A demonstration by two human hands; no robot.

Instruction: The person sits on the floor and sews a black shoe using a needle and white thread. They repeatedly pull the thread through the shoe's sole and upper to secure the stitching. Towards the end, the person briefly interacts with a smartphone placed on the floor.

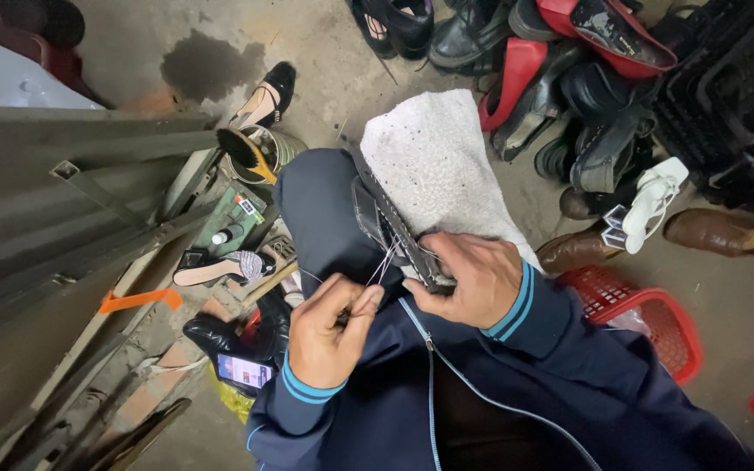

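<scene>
Two bare hands are working close over the person's lap, both in dark blue sleeves with light blue cuffs. The left hand (332, 330) is pinching thin pale thread (383, 262) between closed fingertips, drawing it taut toward the shoe. The right hand (471, 281) is gripping the near end of a dark shoe (390, 228), fingers wrapped around it. That shoe is lying lengthwise on the raised knee, partly resting on a white towel (434, 161) draped over the leg. Just left of the lap, a phone (243, 371) with a lit screen is sitting on the floor. To the right, a red plastic basket (665, 318) is standing near the elbow. Farther off, a tin can holding a brush (250, 153) is standing at left, and a pile of shoes (569, 78) is lying at far right.
</scene>
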